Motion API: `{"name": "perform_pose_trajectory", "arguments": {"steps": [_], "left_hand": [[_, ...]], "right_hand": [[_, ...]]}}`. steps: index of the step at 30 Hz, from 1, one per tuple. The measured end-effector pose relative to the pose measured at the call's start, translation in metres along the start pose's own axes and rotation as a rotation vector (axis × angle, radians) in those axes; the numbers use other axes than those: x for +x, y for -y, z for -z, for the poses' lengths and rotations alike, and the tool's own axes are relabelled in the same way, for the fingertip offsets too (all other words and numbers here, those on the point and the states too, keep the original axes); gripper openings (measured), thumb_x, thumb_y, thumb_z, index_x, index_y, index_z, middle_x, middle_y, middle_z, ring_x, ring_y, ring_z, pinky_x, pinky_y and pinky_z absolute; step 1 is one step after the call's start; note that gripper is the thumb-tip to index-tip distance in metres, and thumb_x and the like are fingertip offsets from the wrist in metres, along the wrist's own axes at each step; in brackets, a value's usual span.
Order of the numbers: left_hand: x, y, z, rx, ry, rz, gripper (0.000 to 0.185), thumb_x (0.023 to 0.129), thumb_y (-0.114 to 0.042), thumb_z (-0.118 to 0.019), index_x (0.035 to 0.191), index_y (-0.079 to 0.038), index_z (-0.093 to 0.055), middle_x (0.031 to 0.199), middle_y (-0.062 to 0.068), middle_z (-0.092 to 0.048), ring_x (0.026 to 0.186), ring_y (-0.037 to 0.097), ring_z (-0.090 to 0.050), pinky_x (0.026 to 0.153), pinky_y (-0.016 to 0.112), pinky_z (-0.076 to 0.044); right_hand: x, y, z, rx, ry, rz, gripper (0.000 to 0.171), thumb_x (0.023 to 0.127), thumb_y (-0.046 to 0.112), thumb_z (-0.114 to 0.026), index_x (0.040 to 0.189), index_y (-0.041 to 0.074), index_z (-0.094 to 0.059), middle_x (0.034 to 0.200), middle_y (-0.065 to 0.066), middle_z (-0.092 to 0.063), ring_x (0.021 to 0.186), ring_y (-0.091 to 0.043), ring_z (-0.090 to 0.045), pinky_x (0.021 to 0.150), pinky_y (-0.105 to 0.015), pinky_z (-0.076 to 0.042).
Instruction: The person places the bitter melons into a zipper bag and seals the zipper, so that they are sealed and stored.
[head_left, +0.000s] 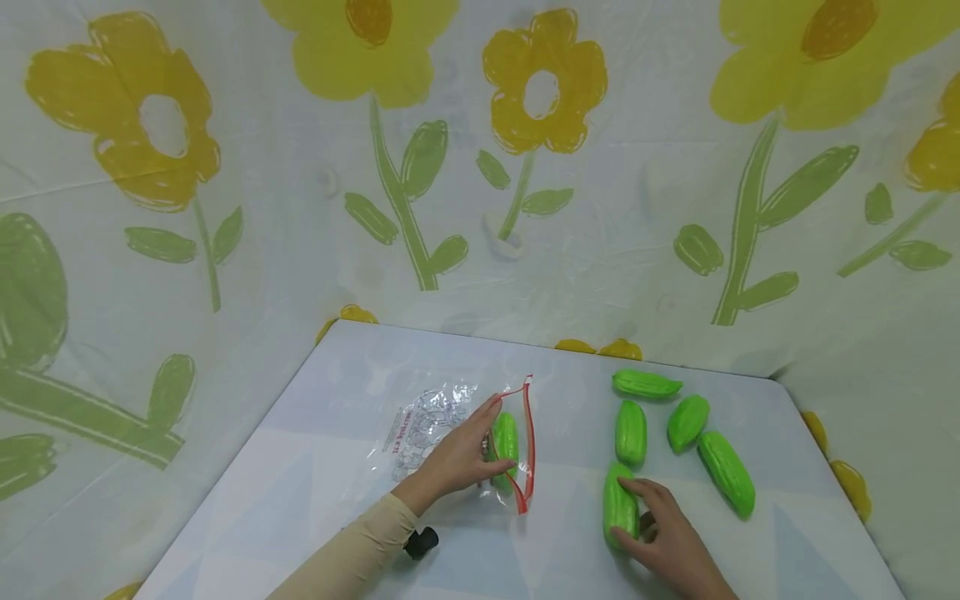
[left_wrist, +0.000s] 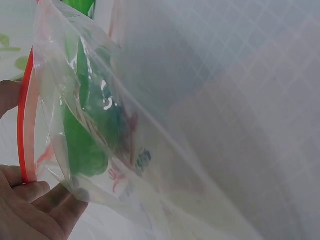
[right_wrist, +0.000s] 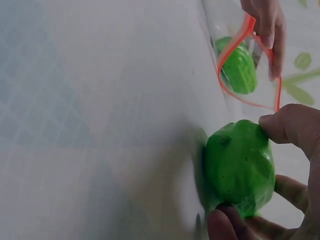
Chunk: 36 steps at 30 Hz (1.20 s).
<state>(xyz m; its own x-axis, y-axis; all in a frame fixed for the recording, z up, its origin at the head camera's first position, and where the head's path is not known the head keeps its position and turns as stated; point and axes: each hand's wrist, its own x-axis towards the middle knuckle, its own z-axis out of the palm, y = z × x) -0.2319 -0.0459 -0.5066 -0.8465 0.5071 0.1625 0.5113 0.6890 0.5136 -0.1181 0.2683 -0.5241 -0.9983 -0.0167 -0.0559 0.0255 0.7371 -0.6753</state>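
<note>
Left hand (head_left: 457,462) pinches the red-rimmed mouth of the clear bag (head_left: 442,429), one green gourd (head_left: 506,440) inside. Right hand (head_left: 667,533) curls around a gourd on the table (head_left: 322,467); the right wrist view alone shows thumb (right_wrist: 287,125) and fingertips clasping its end (right_wrist: 240,167). Four gourds (head_left: 632,432) lie beyond.

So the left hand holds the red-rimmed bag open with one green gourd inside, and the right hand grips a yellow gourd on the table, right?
Not quite: the gourd in the right hand's grip is green, not yellow, as the right wrist view shows. The rest stands: the left hand holds the red-rimmed bag open with one green gourd inside.
</note>
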Motion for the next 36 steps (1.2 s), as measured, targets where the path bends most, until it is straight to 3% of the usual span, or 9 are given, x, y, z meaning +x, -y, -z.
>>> {"name": "perform_pose_trajectory", "arguments": {"steps": [12, 21, 36], "left_hand": [[0.000, -0.001, 0.000, 0.013, 0.003, -0.005, 0.096, 0.078, -0.052, -0.067, 0.149, -0.010, -0.018, 0.155, -0.006, -0.010, 0.138, 0.016, -0.023, 0.105, 0.037, -0.035], [0.001, -0.001, 0.000, 0.010, 0.004, -0.007, 0.096, 0.078, -0.052, -0.067, 0.149, -0.009, -0.018, 0.155, -0.007, -0.009, 0.138, 0.017, -0.024, 0.105, 0.037, -0.035], [0.001, -0.002, 0.003, 0.007, 0.004, -0.018, 0.097, 0.078, -0.051, -0.068, 0.149, -0.010, -0.017, 0.155, -0.006, -0.009, 0.138, 0.018, -0.025, 0.105, 0.037, -0.035]], "right_hand": [[0.025, 0.005, -0.013, 0.060, -0.053, 0.047, 0.067, 0.072, 0.040, -0.077, 0.131, 0.031, -0.047, 0.134, 0.001, -0.044, 0.078, -0.008, -0.055, 0.063, -0.020, -0.048], [0.049, 0.010, -0.017, 0.071, -0.053, -0.024, 0.065, 0.072, 0.043, -0.076, 0.129, 0.034, -0.046, 0.111, -0.002, -0.059, 0.082, -0.014, -0.056, 0.058, -0.025, -0.047], [0.065, 0.013, -0.020, 0.044, -0.048, -0.040, 0.064, 0.075, 0.043, -0.074, 0.133, 0.032, -0.047, 0.113, -0.004, -0.056, 0.081, -0.015, -0.054, 0.058, -0.026, -0.045]]}}
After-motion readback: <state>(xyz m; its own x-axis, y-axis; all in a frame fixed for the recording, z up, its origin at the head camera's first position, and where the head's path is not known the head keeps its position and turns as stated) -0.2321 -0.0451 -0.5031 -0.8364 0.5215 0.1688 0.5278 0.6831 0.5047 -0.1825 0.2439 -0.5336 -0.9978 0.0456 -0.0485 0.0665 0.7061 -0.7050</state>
